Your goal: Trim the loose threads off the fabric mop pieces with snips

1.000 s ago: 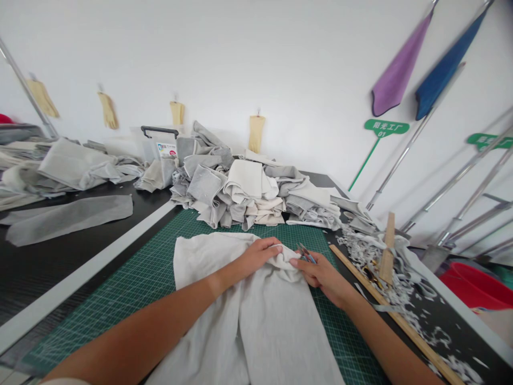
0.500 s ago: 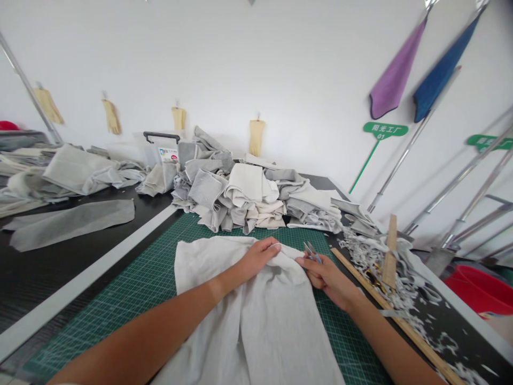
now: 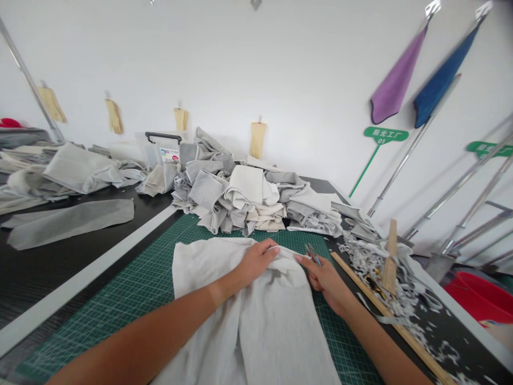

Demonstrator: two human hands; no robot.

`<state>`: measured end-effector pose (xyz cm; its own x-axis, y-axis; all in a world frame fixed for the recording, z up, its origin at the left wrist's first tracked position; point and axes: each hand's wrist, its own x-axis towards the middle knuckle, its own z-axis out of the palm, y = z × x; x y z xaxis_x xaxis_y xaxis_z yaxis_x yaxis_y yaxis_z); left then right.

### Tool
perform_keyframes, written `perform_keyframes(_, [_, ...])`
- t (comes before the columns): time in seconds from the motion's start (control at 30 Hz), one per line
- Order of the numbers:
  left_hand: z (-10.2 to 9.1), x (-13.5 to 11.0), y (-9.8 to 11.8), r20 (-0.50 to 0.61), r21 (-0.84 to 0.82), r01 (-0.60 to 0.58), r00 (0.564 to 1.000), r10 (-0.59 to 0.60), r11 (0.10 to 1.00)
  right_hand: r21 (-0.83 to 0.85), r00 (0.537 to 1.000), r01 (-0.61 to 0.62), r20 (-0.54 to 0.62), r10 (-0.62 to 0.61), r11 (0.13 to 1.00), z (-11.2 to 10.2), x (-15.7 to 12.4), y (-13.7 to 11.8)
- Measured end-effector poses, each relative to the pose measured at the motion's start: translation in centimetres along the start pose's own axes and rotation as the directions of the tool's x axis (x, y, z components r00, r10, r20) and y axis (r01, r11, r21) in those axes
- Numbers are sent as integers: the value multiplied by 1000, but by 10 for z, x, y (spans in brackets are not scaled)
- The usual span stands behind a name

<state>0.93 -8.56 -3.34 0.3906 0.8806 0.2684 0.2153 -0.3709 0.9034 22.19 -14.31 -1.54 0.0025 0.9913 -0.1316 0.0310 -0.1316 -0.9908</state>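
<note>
A large piece of light grey cloth [image 3: 280, 321], shaped like garment legs, lies on a green cutting mat [image 3: 132, 283]. My left hand [image 3: 258, 261] is closed on its far edge, the thumb pressing a fold there. To the right, my right hand [image 3: 318, 272] pinches the same edge between thumb and finger. Small thread snips [image 3: 312, 254] with bluish handles also sit in that hand, their blades pointing up and away from the cloth. Parts of both hands' fingers are hidden behind the cloth.
Folded grey cloths [image 3: 244, 187] are heaped behind the mat, with more cloths [image 3: 76, 166] at far left. A wooden strip [image 3: 393, 318] runs along the right, beside fabric scraps [image 3: 417, 315] and a short wooden piece [image 3: 390, 262]. A red bucket [image 3: 476, 297] stands beyond the table edge.
The view has tilted up very slightly. Both hands keep their hold on the cloth edge, and the snips in my right hand have turned a little more upright.
</note>
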Motion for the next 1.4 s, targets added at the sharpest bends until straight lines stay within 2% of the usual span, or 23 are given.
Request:
perform_keyframes(0.17, [2,1,2,-21,-1,0,1000,0,1000,39,999,-4,36,3,999,-3,3,4])
perform_keyframes(0.27, [2,1,6,-4,-42,17,1000,-17,999,21,1000,-18,13,18,1000,-4,5,5])
perform_keyframes(0.4, [0,-2,15,70,-227,32,997,-16,973,4,999,-42,9,41,999,-1,4,1])
perform_keyframes(0.53, [-2,-4,20,184,-430,127,982,-50,894,-33,1000,-22,13,22,999,5,-2,-7])
perform_keyframes(0.63, [-3,-3,19,240,-502,176,969,-59,847,-43,999,-19,40,21,999,5,-2,-9])
perform_keyframes(0.8, [-1,0,11,174,-439,152,981,-83,885,-29,998,-21,51,22,999,0,5,0])
perform_keyframes(0.9, [0,0,8,141,-358,80,990,-31,930,-18,1000,-14,22,14,1000,0,4,4])
perform_keyframes(1.17, [1,2,7,185,-213,-3,982,43,977,-33,996,8,85,-5,999,1,-1,0])
perform_keyframes(1.3, [5,4,6,211,-147,-48,974,79,988,-39,999,28,39,-26,999,3,-1,1])
perform_keyframes(1.4, [6,3,9,248,-111,-33,967,60,993,-60,999,54,10,-53,997,8,-4,3])
